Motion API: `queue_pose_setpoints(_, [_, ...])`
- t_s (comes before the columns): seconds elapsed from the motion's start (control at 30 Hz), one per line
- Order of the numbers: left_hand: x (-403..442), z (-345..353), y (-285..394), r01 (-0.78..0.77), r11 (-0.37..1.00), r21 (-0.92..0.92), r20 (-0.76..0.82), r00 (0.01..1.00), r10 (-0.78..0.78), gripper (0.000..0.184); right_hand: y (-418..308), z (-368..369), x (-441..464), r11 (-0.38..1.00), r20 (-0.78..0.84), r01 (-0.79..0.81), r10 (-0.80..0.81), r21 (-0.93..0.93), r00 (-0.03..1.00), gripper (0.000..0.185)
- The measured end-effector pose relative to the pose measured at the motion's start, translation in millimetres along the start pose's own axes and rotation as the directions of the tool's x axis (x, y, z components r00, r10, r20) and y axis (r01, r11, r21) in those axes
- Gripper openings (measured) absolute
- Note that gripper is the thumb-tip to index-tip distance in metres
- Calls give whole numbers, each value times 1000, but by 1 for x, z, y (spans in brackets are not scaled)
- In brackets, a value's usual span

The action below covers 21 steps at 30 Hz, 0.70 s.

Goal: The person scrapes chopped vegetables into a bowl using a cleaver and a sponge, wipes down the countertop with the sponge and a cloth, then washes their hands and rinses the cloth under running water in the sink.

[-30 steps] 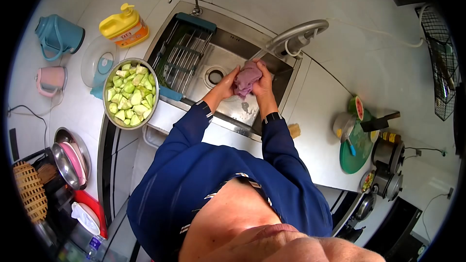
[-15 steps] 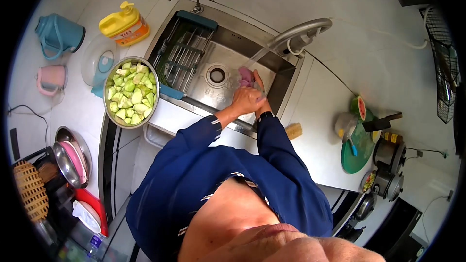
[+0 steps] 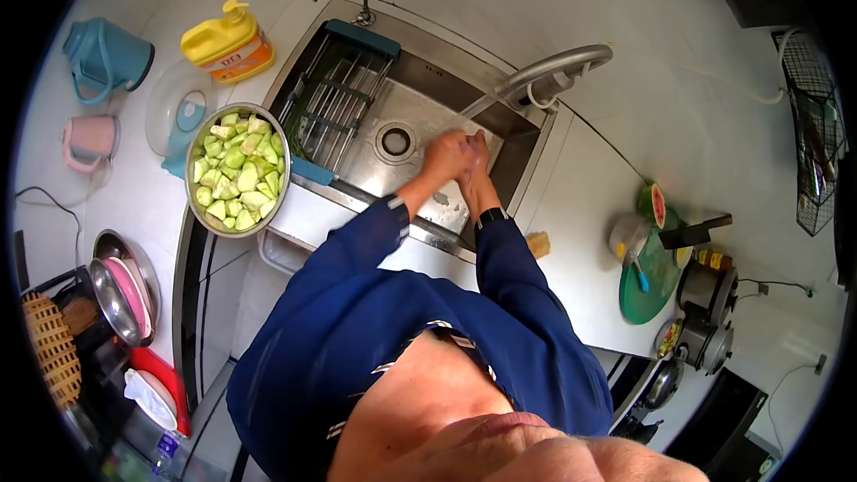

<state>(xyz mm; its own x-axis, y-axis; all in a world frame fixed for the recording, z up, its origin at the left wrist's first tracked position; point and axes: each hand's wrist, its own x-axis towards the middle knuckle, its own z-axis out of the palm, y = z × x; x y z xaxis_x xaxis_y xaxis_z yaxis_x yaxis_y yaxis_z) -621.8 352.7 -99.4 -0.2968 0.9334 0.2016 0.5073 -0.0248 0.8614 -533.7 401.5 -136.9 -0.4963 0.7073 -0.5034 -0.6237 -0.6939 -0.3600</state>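
Both my hands are clasped together above the right side of the steel sink [image 3: 420, 96], to the right of the drain [image 3: 395, 141]. My left hand [image 3: 446, 157] is closed over my right hand [image 3: 478, 161], fingers wrapped. The purple cloth seen a moment earlier lies nowhere in the basin; it appears bunched between my palms, hidden by the fingers. The faucet [image 3: 571, 62] arches over the basin from the back right, its spout end just beyond my hands. Whether water is running, I cannot tell.
A dish rack [image 3: 335, 107] spans the sink's left side. Beside it stand a bowl of cut green vegetable pieces [image 3: 234, 170] and a yellow jug [image 3: 228, 43]. A tan sponge [image 3: 538, 245] lies right of the sink. Farther right are a green board [image 3: 644, 290] and a cleaver [image 3: 687, 235].
The purple cloth hung out beyond my fingers; now it is out of sight. My hands have risen slightly in view and are clasped more tightly together.
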Motion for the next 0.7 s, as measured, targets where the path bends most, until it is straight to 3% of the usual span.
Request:
queue_pose_setpoints(0.03, [10, -5, -11, 155, 985, -73, 11, 988, -155, 16, 14, 34, -19, 999, -257, 49, -45, 10, 965, 42])
queue_pose_setpoints(0.07, [25, -9, -21, 301, 943, -144, 28, 953, -300, 17, 27, -1, 3, 995, -291, 85, -98, -56, 952, 45])
queue_pose_setpoints(0.1, [37, -12, -29, 437, 874, -211, 56, 898, -436, 18, 25, 13, -4, 993, -277, 70, -93, -93, 956, 42])
queue_pose_setpoints(0.13, [34, 0, -46, 404, 869, -285, 25, 910, -415, 20, 21, 42, -22, 990, -268, 52, -85, -129, 960, 40])
queue_pose_setpoints(0.17, [31, 9, -51, 434, 779, -452, 70, 888, -454, 19, 19, 59, -31, 986, -253, 36, -77, -161, 964, 37])
queue_pose_setpoints(0.23, [26, 25, -55, 455, 519, -724, 176, 849, -498, 19, 15, 17, -3, 972, -252, 81, -138, -221, 958, 36])
queue_pose_setpoints(0.27, [18, 32, -59, 565, 367, -739, 342, 784, -519, 16, 9, -10, 17, 946, -267, 110, -196, -306, 944, 36])
queue_pose_setpoints(0.37, [0, 0, 10, 609, 491, -623, 341, 776, -530, 18, -8, -30, 25, 881, -230, 111, -239, -460, 943, 40])
queue_pose_setpoints(0.43, [-5, 12, 13, 249, 841, -481, 38, 964, -264, 19, -7, -39, 24, 952, -170, 58, -113, -301, 979, 44])
queue_pose_setpoints(0.47, [-5, 16, 12, 43, 937, -346, -84, 994, -76, 20, -5, -43, 25, 974, -133, 27, -58, -224, 989, 45])
queue_pose_setpoints(0.57, [22, 1, 0, 45, 963, -264, -64, 996, -64, 27, 20, 38, -29, 999, 3, -38, 38, -2, 999, 45])
queue_pose_setpoints(0.6, [29, 1, -17, -25, 980, -197, -73, 997, 11, 31, 22, 37, -36, 993, 12, -104, 104, 60, 995, 46])
queue_pose_setpoints(0.7, [23, 10, -34, -389, 921, -27, 52, 919, 390, 26, 17, 40, -38, 998, -59, -23, 26, 54, 998, 44])
